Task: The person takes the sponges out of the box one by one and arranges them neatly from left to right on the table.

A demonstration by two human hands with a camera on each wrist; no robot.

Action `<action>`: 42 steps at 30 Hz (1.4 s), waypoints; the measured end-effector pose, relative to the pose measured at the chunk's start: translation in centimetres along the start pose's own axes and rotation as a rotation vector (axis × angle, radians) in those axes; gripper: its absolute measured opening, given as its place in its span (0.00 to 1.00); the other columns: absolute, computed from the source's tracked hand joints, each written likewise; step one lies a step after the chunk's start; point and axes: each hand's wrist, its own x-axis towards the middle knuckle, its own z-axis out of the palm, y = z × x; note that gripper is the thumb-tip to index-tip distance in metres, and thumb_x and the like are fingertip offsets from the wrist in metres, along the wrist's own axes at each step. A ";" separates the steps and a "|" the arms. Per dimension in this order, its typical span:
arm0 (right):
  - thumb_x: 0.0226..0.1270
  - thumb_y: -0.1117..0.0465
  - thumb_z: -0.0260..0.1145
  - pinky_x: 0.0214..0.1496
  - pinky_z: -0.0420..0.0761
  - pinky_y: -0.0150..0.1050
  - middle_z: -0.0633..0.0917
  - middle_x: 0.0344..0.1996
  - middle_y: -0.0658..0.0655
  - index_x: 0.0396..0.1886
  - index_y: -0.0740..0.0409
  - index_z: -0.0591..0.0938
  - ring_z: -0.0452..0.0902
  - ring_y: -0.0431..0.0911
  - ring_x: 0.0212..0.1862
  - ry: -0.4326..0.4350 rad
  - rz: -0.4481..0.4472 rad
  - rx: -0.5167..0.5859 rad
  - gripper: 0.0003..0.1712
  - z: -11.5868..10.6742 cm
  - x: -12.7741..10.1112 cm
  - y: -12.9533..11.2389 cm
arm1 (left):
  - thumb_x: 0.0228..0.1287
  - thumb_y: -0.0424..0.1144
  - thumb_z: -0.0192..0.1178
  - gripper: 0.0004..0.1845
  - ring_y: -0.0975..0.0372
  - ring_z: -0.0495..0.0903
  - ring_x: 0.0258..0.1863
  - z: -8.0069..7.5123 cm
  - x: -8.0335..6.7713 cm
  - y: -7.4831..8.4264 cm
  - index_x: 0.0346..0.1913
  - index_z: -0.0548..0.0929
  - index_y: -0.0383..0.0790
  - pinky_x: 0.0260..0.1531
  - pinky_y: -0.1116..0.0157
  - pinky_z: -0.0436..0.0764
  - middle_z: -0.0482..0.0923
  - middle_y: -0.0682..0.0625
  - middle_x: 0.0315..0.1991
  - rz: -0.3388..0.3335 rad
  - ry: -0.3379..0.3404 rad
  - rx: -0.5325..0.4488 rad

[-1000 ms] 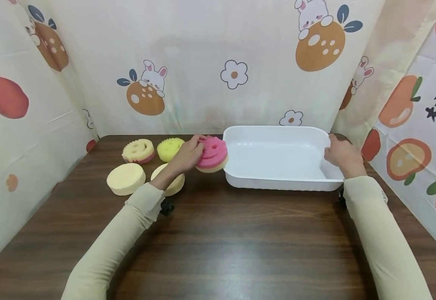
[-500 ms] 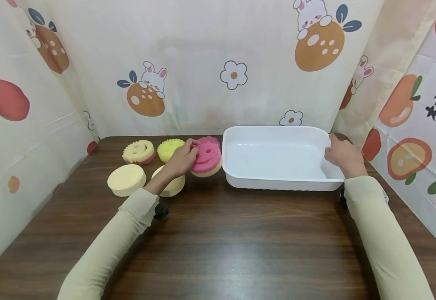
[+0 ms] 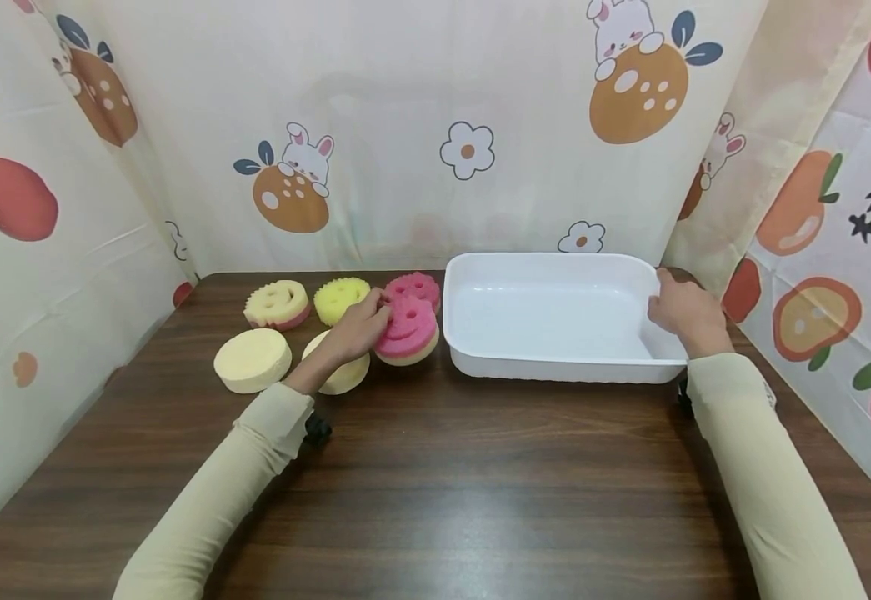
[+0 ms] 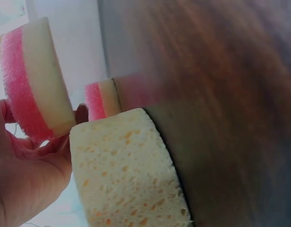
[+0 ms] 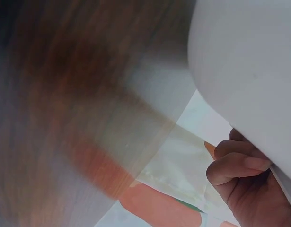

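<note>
Your left hand (image 3: 356, 327) grips a pink smiley-face sponge (image 3: 407, 327) with a cream underside, fingers and thumb curled round its left edge. The sponge is tilted, its face turned up toward you, and it sits low over the dark wooden desk (image 3: 435, 467), just left of the white plastic tub (image 3: 563, 367). From the left wrist view the same sponge (image 4: 36, 80) shows edge-on, pink layer on one side and cream on the other, held in your hand (image 4: 22, 175); whether its lower edge touches the desk cannot be told.

Right behind it lies a 2nd pink smiley sponge (image 3: 414, 286), close to the tub's left wall. Your forearm crosses a plain cream round sponge (image 3: 345, 371), which fills the near part of the left wrist view (image 4: 128, 170). Further left lie another plain cream round sponge (image 3: 252, 358), a cream smiley sponge with a pink base (image 3: 277, 302), and a yellow scalloped sponge (image 3: 339, 297).

Your right hand (image 3: 683, 312) holds the tub at its right rim, near the far corner. The right wrist view shows the fingers (image 5: 233, 163) curled under the rim against the outer wall (image 5: 244, 71). The tub rests flat on the desk with nothing in it.

A printed curtain (image 3: 405, 125) with rabbits, fruit and flowers encloses the desk on 3 sides.
</note>
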 end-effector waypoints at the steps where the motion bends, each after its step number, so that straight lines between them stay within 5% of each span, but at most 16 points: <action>1: 0.73 0.56 0.49 0.54 0.75 0.70 0.71 0.55 0.82 0.75 0.70 0.52 0.74 0.72 0.50 -0.001 0.000 -0.001 0.38 0.0 0.0 0.0 | 0.72 0.45 0.40 0.22 0.52 0.75 0.55 0.0 -0.1 0.0 0.61 0.70 0.37 0.60 0.52 0.74 0.76 0.39 0.57 0.000 -0.010 0.003; 22: 0.73 0.55 0.49 0.54 0.74 0.70 0.71 0.55 0.82 0.76 0.69 0.51 0.73 0.72 0.50 0.000 0.005 0.004 0.38 -0.2 0.2 -0.1 | 0.72 0.43 0.43 0.21 0.56 0.74 0.38 0.3 -0.2 -0.1 0.62 0.71 0.37 0.43 0.61 0.75 0.75 0.43 0.42 0.056 -0.108 0.113; 42: 0.73 0.55 0.50 0.53 0.74 0.71 0.71 0.55 0.82 0.75 0.68 0.52 0.73 0.73 0.50 -0.002 0.001 0.008 0.38 -0.2 0.2 0.1 | 0.71 0.39 0.47 0.23 0.52 0.73 0.48 1.1 0.6 -0.2 0.62 0.71 0.28 0.57 0.53 0.75 0.76 0.39 0.46 0.147 -0.157 0.206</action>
